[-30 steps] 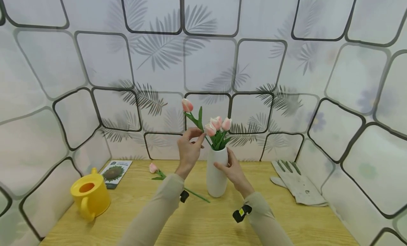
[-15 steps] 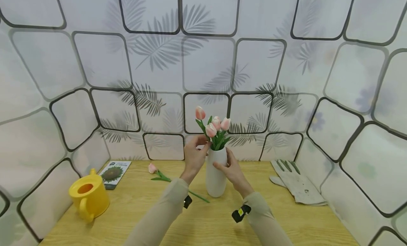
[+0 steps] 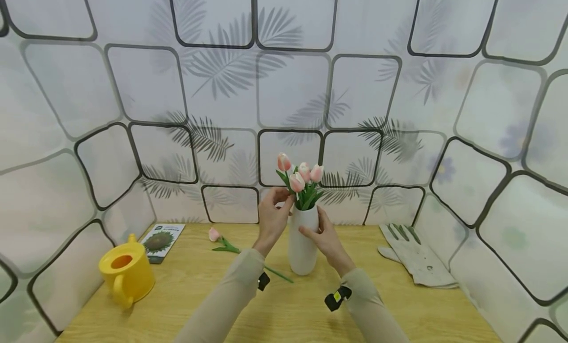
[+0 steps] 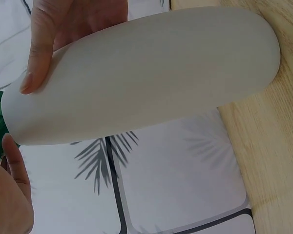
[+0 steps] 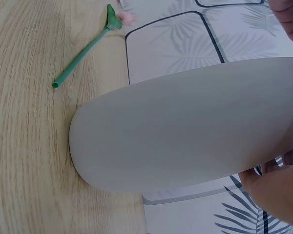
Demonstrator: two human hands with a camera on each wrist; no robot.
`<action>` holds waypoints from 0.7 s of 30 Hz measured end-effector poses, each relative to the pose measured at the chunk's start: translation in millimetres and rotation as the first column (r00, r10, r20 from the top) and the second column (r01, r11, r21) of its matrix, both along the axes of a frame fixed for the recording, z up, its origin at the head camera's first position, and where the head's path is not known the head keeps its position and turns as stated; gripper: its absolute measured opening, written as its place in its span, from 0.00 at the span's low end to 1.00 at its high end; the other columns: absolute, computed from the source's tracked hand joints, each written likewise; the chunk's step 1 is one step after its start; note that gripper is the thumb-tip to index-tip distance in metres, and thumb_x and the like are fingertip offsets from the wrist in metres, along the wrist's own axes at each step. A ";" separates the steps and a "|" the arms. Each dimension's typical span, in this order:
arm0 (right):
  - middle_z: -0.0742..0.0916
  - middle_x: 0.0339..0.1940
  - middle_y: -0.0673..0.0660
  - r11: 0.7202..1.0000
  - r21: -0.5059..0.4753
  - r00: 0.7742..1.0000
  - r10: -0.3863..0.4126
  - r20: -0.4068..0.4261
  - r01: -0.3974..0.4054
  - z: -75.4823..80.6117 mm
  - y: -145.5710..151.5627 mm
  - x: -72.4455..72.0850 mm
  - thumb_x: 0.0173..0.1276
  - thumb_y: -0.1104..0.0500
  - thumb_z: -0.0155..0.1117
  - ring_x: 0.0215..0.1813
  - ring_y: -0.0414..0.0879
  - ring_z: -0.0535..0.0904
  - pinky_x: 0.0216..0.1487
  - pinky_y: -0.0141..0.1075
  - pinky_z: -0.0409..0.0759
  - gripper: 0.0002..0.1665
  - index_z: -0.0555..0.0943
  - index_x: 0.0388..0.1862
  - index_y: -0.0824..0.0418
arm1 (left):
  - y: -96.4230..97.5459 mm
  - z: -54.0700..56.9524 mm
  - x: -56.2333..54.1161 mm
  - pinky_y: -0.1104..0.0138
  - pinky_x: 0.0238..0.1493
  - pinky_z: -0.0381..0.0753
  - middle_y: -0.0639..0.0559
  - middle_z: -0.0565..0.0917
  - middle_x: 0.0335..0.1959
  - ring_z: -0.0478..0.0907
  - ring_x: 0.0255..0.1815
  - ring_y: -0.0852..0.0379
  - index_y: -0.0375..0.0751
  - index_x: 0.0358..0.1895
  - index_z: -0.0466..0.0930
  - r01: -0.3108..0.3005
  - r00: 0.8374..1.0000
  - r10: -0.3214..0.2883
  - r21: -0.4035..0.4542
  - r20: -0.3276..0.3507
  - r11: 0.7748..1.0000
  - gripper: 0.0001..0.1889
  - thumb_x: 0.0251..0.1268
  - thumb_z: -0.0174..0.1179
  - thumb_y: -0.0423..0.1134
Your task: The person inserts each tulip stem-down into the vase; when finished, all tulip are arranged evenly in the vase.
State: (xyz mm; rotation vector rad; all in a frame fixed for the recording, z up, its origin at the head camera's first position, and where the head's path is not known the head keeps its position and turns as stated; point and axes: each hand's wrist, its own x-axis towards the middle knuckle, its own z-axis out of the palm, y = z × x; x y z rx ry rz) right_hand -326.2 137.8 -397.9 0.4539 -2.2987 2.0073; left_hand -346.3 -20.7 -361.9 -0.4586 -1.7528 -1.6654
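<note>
A tall white vase point(image 3: 302, 249) stands upright on the table. My right hand point(image 3: 327, 238) holds its upper side, the thumb lying across the front in the left wrist view. At the mouth's left side, my left hand point(image 3: 272, 216) pinches the stem of a pink tulip point(image 3: 284, 161). That bloom rises highest, and its lower stem is hidden behind fingers and leaves. Three more pink tulips point(image 3: 303, 172) lean out of the vase beside it. Left of the vase lies a single tulip point(image 3: 214, 234), partly covered by my left forearm; its green stem point(image 5: 80, 57) shows in the right wrist view.
A yellow watering can point(image 3: 128, 274) stands at the left, with a seed packet point(image 3: 161, 240) showing a sunflower head behind it. Light work gloves point(image 3: 417, 257) lie at the right. Patterned walls point(image 3: 222, 155) enclose the wooden table point(image 3: 284, 313) at back and sides.
My left hand has moved right and slightly down, bringing the tulip from left of the vase to its mouth, closer to the other blooms. The right hand stays on the vase.
</note>
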 end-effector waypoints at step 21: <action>0.65 0.76 0.63 1.000 0.002 1.000 -0.005 0.009 0.005 3.0 -0.6 1.5 0.68 0.58 0.67 0.73 0.61 0.64 0.70 0.58 0.66 0.49 0.50 0.80 0.54 | 1.5 -0.5 -3.0 0.72 0.28 0.81 0.49 0.89 0.34 0.86 0.37 0.54 0.43 0.41 0.83 -0.065 0.997 0.069 -0.116 0.033 0.991 0.08 0.59 0.68 0.35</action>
